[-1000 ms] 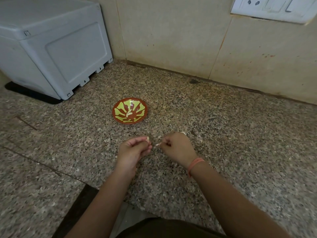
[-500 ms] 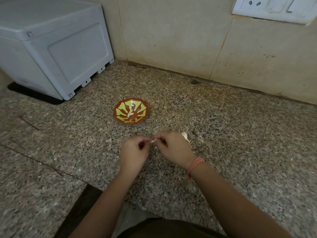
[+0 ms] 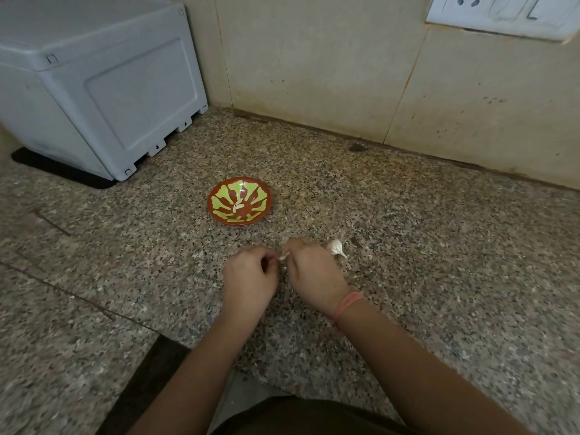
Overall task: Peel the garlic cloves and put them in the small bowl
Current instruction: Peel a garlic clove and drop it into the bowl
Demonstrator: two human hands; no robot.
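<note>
Farthest left, a grey plastic box (image 3: 94, 89) stands on a black mat (image 3: 62, 171) in the corner of the speckled granite counter (image 3: 455, 277). Right of it, out on the open stone, sits the small bowl (image 3: 213, 212), red with yellow-green leaf shapes, and in its middle lie a couple of pale peeled cloves (image 3: 237, 207).

Nearer the person, and a little right of the bowl, the two hands meet just above the counter. The left hand (image 3: 249, 277) has its fingers curled inward, the tips closed on a small white garlic clove (image 3: 284, 256). The right hand (image 3: 314, 274) pinches the other end of the same clove with thumb and fingertips, so both are clamped on it (how much skin remains on it is too small to tell). A pink band (image 3: 348, 304) circles the right wrist.

Just beside the right hand's knuckles, on its far right side, another white piece of garlic (image 3: 336, 247) lies on the stone. Behind runs a beige tiled wall (image 3: 314, 73), with a white switch plate (image 3: 502, 14) at the upper right.
</note>
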